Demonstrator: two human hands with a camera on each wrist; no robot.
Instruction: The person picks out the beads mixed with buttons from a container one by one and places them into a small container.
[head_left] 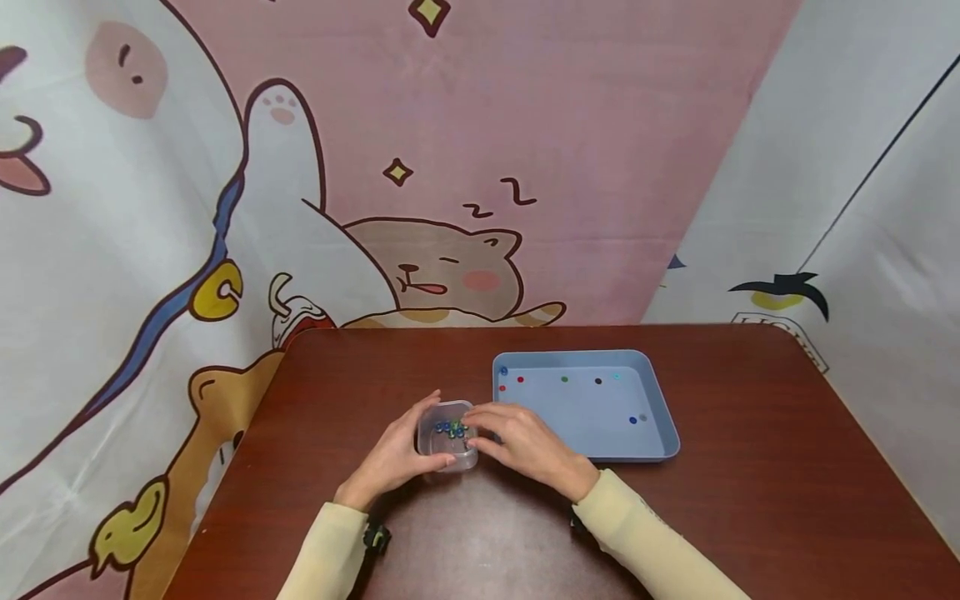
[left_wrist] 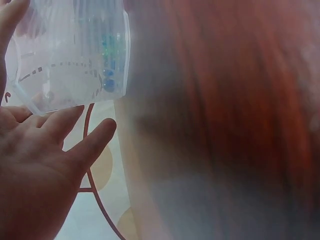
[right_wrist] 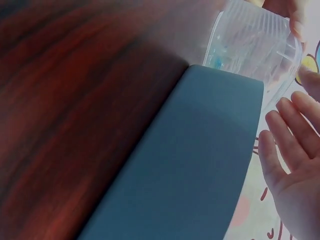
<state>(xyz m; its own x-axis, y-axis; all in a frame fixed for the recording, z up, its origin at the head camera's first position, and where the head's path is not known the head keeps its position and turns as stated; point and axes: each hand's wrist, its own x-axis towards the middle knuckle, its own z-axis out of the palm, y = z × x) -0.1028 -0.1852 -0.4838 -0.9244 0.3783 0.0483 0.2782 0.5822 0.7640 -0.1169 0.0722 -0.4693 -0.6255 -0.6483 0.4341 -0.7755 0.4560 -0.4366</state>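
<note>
A clear plastic container (head_left: 447,459) stands on the table in the head view, with several small shiny blue and green beads (head_left: 452,430) on its bottom. My left hand (head_left: 393,458) holds it from the left, fingers behind and thumb along the front. In the left wrist view, the ribbed wall of the container (left_wrist: 65,50) shows beside that hand (left_wrist: 45,155). At the right rim, my right hand (head_left: 525,437) has fingertips over the container, thumb and fingers apart. The right wrist view shows this hand (right_wrist: 297,165) with its fingers loosely extended, nothing visible held.
Right of the container lies a shallow blue tray (head_left: 592,433). Scattered in it are several small pieces, among them a blue bead (head_left: 504,372), a red piece (head_left: 521,380) and a green piece (head_left: 565,379). A cartoon-printed cloth (head_left: 585,167) hangs behind the brown table (head_left: 750,467).
</note>
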